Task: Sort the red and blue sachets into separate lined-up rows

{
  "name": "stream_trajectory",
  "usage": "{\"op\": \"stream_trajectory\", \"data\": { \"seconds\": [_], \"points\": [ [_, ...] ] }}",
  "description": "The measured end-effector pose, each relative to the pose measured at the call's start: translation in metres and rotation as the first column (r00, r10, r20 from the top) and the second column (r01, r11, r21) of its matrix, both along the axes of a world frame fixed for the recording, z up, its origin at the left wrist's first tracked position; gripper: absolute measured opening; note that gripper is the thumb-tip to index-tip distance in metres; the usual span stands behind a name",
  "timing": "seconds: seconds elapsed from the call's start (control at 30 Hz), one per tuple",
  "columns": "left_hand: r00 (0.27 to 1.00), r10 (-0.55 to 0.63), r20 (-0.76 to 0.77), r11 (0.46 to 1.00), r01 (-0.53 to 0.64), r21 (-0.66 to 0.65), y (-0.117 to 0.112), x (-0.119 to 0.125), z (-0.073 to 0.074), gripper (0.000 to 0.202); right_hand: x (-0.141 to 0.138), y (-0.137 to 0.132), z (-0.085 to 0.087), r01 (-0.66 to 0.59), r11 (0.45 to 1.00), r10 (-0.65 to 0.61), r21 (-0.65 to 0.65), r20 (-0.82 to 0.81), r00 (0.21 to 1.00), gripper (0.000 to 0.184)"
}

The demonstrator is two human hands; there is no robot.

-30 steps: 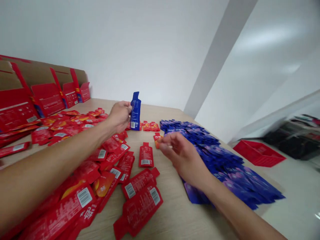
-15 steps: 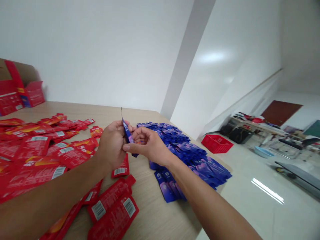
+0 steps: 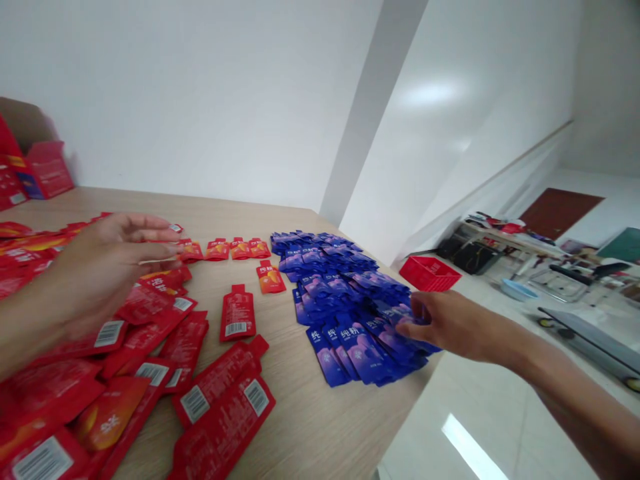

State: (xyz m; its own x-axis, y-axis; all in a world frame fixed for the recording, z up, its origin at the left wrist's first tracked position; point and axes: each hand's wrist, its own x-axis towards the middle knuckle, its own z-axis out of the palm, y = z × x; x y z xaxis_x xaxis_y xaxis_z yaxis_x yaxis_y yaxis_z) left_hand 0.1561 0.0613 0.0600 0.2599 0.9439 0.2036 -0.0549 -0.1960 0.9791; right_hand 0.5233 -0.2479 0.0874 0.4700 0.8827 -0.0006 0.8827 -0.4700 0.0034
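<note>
My left hand (image 3: 107, 267) hovers open over the heap of red pouches (image 3: 150, 333) on the left of the wooden table (image 3: 295, 413), fingers stretched towards the far side and holding nothing. My right hand (image 3: 443, 323) reaches across to the right edge of the pile of blue pouches (image 3: 345, 293), thumb and fingers pinched on a blue pouch at the top of that pile. A short row of small red-orange pouches (image 3: 233, 249) lies beyond, with one more red-orange pouch (image 3: 271, 279) and a single red pouch (image 3: 238, 313) between the two heaps.
Red cardboard boxes (image 3: 35, 175) stand at the table's far left. The table's right edge drops to a glossy white floor with a red basket (image 3: 430, 272), a blue bowl (image 3: 517, 288) and assorted clutter (image 3: 500, 243) along the wall.
Both hands held one blue pouch upright together half a second ago. They have since parted: the left swung back over the red heap, the right went out to the blue pile.
</note>
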Motion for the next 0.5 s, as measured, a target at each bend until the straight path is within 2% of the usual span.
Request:
{"op": "stream_trajectory", "data": {
  "seconds": [0.17,0.23,0.33,0.43,0.5],
  "points": [
    [0.994,0.110,-0.021,0.994,-0.110,-0.008,0.004,-0.030,0.001,0.037,0.003,0.004,-0.031,0.037,0.998,-0.031,-0.047,0.123,0.992,0.036],
    [0.990,0.131,-0.048,0.991,-0.129,0.026,0.004,-0.041,0.001,0.035,0.004,0.005,-0.037,0.048,0.998,-0.042,-0.036,0.167,0.985,0.037],
    [0.981,0.158,-0.114,0.986,-0.151,0.072,0.006,-0.056,-0.003,0.032,0.010,0.004,-0.041,-0.017,1.000,0.017,0.007,0.120,0.993,0.037],
    [0.924,0.138,-0.356,0.960,-0.035,0.279,0.011,-0.065,-0.010,0.028,0.010,0.010,-0.038,-0.074,0.997,0.074,-0.001,0.073,0.995,0.034],
    [0.814,0.159,-0.559,0.903,0.109,0.415,0.019,-0.066,-0.015,0.025,-0.006,0.021,-0.037,-0.151,0.988,0.146,0.036,0.116,0.982,0.026]
  ]
}}
